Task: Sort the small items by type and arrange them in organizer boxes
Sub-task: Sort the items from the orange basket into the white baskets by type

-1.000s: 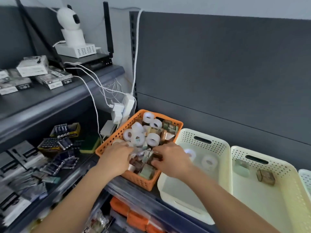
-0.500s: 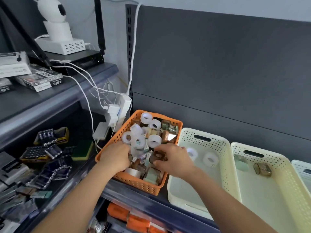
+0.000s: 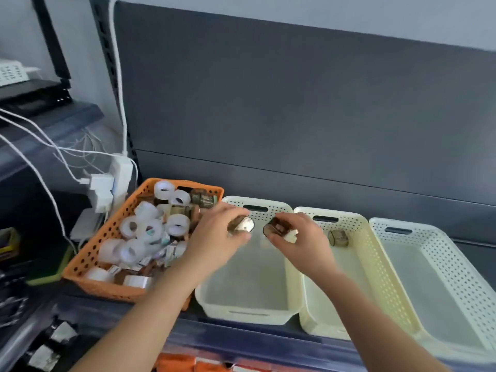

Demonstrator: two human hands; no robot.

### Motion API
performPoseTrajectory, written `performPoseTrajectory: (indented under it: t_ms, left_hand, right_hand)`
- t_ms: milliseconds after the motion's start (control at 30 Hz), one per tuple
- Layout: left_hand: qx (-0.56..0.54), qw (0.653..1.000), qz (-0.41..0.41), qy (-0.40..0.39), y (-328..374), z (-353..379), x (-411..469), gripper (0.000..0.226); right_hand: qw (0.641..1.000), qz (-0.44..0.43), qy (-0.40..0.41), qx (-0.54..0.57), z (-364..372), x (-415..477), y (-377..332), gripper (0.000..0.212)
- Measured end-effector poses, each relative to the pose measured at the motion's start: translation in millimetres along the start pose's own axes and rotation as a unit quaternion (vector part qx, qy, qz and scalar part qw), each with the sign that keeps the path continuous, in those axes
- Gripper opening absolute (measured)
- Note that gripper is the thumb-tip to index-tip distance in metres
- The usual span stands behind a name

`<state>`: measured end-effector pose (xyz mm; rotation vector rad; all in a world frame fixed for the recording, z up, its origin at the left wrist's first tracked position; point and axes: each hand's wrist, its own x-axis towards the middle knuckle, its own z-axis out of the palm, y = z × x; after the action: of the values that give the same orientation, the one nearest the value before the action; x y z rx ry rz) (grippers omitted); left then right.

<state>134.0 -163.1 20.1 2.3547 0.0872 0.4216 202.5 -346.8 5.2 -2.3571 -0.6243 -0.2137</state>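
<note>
My left hand [image 3: 214, 237] pinches a shiny-faced item [image 3: 241, 225] between thumb and fingertips. My right hand [image 3: 298, 240] pinches a dark brown item [image 3: 275, 226] the same way. Both hang over the far end of the first cream basket [image 3: 249, 310], just right of the orange basket [image 3: 107, 229] where the tape rolls [image 3: 175, 224] and other mixed pieces are piled.

A similar brown item [image 3: 338, 238] lies at the far end of the second cream basket [image 3: 359, 237], so I judge that is where these two belong. The main risk is position: if I let go here, they land in the first cream basket and the types get mixed.

Both grips are light fingertip pinches on small, smooth pieces, so a quick swing to the right could flick one out onto the shelf or behind the baskets. My hands are close together, and crossing them could knock the pieces against each other.

A white bit [image 3: 292, 234] shows under my right fingers. I cannot tell whether I am holding it, and if I am, it may drop first.
</note>
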Motion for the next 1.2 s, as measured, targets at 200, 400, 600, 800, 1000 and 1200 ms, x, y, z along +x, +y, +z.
performPoseTrajectory:
  t_ms: [200,400,600,800,1000,1200]
  left_hand:
    - [0.057,0.992,0.094,-0.067,63,91,13,0.041]
    - [0.225,0.957,0.109,-0.147,89,158,20,0.036]
    - [0.366,0.898,0.072,-0.234,96,176,21,0.027]
    - [0.345,0.911,0.077,-0.21,96,172,16,0.026]
    - [0.236,0.963,0.078,-0.101,85,139,3,0.024]
    - [0.247,0.968,0.047,-0.004,60,64,-27,0.032]
  right_hand:
    - [0.991,0.051,-0.012,-0.127,-55,-24,75,0.033]
    - [0.961,0.024,-0.111,-0.252,-71,-37,118,0.026]
    - [0.92,-0.028,-0.172,-0.351,-66,-36,139,0.021]
    - [0.921,-0.045,-0.18,-0.344,-69,-32,143,0.032]
    - [0.954,-0.042,-0.149,-0.256,-69,-22,125,0.039]
    - [0.982,-0.107,-0.107,-0.113,-51,-18,65,0.032]
